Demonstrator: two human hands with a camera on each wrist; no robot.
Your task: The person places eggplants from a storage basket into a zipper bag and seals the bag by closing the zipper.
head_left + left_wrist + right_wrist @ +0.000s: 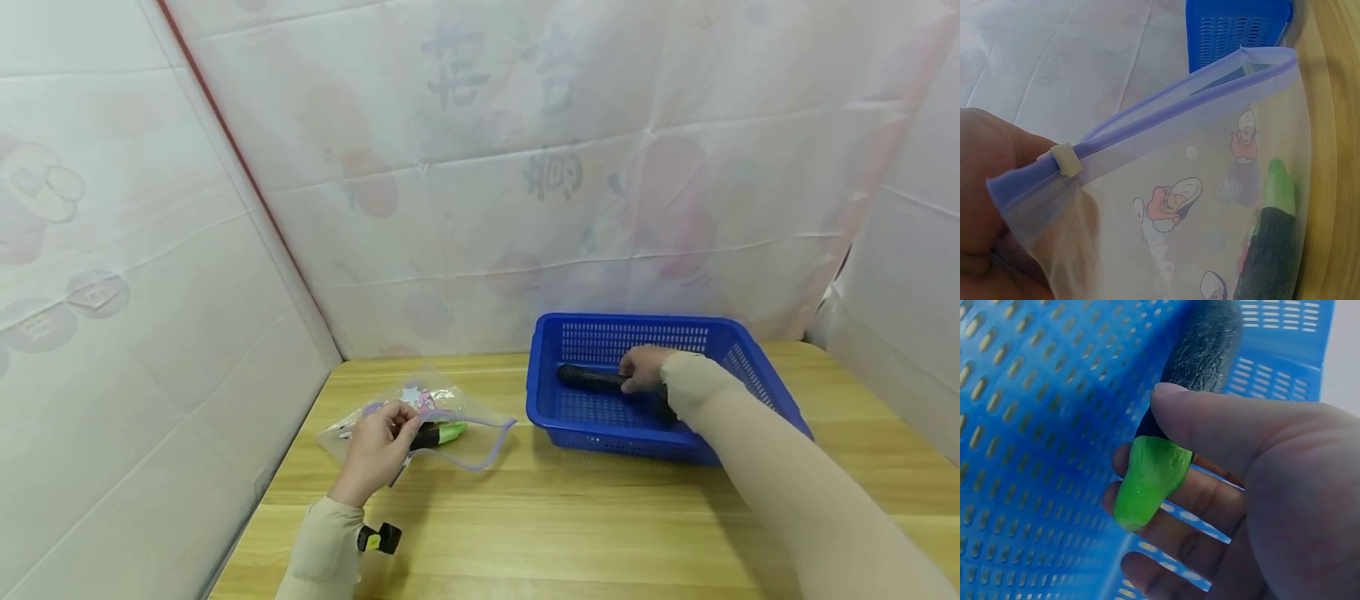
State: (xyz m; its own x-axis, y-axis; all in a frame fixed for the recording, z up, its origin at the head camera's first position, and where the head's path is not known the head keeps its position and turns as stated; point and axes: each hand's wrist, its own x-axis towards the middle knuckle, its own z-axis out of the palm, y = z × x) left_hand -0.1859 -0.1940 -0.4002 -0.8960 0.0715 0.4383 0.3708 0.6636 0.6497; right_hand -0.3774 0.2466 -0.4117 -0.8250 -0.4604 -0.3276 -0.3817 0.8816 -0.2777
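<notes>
My left hand (378, 446) pinches one end of the purple zip edge of a clear cartoon-printed zip bag (1166, 200), beside its cream slider (1066, 160). The bag's mouth gapes toward the right. Inside it lies a dark eggplant (1266, 250) with a light green stem. Over in the blue basket (615, 440), my right hand (647, 367) holds a second long, dark eggplant (1204, 353) near its bright green stem end (1150, 481). The thumb presses on top and the fingers come round underneath. In the head view the hand hides that green end.
Another dark item (663, 410) lies in the basket under my right wrist, mostly covered. The basket stands to the right of the bag on a wooden table (510, 533). Printed white cloth (480, 208) hangs behind the table and along both sides.
</notes>
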